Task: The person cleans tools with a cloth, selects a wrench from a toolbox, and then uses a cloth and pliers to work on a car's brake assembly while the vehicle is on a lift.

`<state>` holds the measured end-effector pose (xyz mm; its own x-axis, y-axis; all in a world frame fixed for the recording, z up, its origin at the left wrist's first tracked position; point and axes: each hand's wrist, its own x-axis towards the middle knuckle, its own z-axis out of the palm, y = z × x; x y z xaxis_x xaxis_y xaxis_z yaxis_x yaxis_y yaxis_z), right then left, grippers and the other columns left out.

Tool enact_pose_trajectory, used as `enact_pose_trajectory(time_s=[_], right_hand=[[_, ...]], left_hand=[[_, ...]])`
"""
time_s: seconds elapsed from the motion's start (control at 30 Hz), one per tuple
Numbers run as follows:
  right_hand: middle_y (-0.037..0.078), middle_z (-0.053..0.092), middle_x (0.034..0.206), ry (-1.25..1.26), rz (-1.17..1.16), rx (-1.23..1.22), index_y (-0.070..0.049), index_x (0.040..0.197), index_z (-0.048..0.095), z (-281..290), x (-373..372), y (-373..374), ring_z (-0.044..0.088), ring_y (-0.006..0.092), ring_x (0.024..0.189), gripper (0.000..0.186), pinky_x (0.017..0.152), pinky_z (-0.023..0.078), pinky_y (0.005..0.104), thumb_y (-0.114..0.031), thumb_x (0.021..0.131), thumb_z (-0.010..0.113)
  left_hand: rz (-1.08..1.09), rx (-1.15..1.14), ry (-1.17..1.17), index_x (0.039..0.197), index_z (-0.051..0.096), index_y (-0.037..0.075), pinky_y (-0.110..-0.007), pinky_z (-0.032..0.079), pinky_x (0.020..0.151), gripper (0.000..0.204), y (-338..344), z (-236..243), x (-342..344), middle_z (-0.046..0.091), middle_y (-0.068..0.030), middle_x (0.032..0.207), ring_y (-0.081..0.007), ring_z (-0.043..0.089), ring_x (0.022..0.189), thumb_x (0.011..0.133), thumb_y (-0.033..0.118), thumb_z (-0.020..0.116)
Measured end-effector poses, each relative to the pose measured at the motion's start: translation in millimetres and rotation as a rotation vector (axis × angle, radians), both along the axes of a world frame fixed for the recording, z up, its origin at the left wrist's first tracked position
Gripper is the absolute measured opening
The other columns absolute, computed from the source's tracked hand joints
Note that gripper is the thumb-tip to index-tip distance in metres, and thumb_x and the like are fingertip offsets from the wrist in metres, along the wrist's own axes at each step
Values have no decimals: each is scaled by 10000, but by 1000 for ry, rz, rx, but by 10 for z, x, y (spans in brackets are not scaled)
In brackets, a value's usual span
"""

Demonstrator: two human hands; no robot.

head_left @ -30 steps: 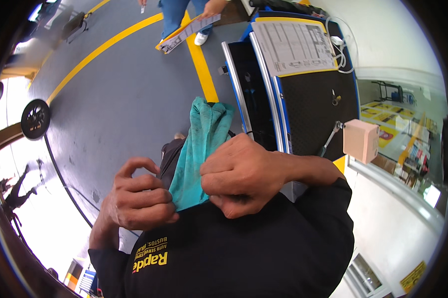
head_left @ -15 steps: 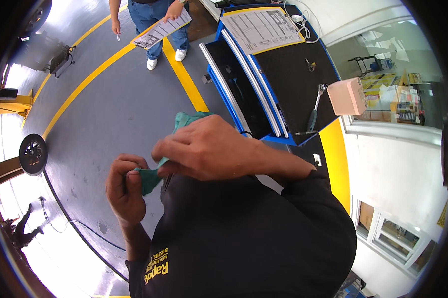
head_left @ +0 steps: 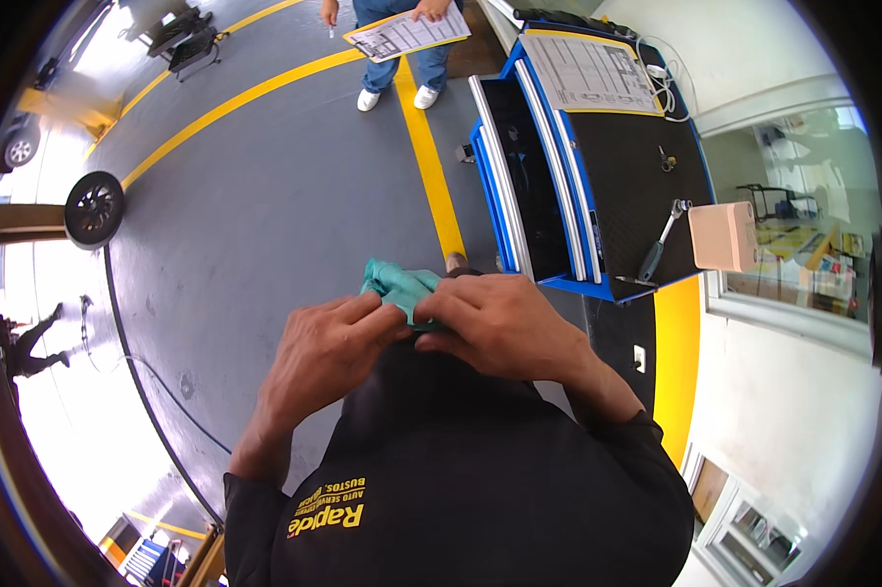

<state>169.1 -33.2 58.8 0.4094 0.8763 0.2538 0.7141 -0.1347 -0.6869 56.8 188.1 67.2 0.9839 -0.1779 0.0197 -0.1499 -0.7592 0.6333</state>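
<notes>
A crumpled teal glove (head_left: pixel 399 284), thin and rubbery-looking, is bunched up in front of my chest. My left hand (head_left: pixel 328 347) pinches its near edge from the left, fingers curled inward. From the right, my right hand (head_left: pixel 509 323) grips the same glove, its knuckles up and its fingertips close to those of the left. Both hands are bare. The fingertips cover part of the glove, so I cannot make out its opening.
At the right stands a blue tool cabinet (head_left: pixel 612 210) with a drawer (head_left: pixel 519 186) pulled out. On its top lie a ratchet (head_left: pixel 659 249), keys (head_left: pixel 667 158), a pinkish box (head_left: pixel 723 237) and a form (head_left: pixel 588 73). A person holds a clipboard (head_left: pixel 407 34) ahead. A wheel (head_left: pixel 95 210) is at left.
My hands have come together from a stretched, crossed hold, and the glove is now bunched between them. The view has shifted, so the cabinet and the person appear farther right and higher.
</notes>
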Motion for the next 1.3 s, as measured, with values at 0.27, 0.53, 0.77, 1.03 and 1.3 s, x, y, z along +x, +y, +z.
enact_pose_trajectory(time_s=[0.27,0.53,0.77,1.03,1.3], right_hand=[[82,628,869,-29,185,66,-64,994,608,-13,463,-341,704,276,803,187,702,558,418,-216,990,717],[43,593,840,-123,556,192,-85,950,575,237,1008,-710,674,239,776,335,659,539,379,-331,941,801],[86,664,942,81,355,116,-78,1136,630,153,980,-515,729,303,896,289,750,579,408,-209,940,796],[134,683,933,401,170,40,-58,1149,634,294,787,-317,718,348,884,184,733,550,407,-106,992,717],[84,582,742,41,448,61,-56,996,578,568,602,-233,648,283,632,183,578,496,400,-204,1028,682]], left_hand=[[143,11,-88,797,593,69,-387,469,522,211,-588,179,217,545,-69,752,-259,601,575,873,64,790],[-117,50,-197,774,525,143,-352,470,467,379,-788,321,474,468,-21,685,-194,591,541,890,281,858],[44,82,-109,904,550,121,-394,505,526,287,-843,374,495,574,-36,793,-241,674,689,1003,308,744],[120,94,-179,930,594,105,-386,496,530,183,-641,326,322,611,-30,777,-235,652,646,982,191,747],[-107,174,-352,671,464,154,-336,406,445,451,-465,580,131,451,16,622,-148,525,495,941,304,792]])
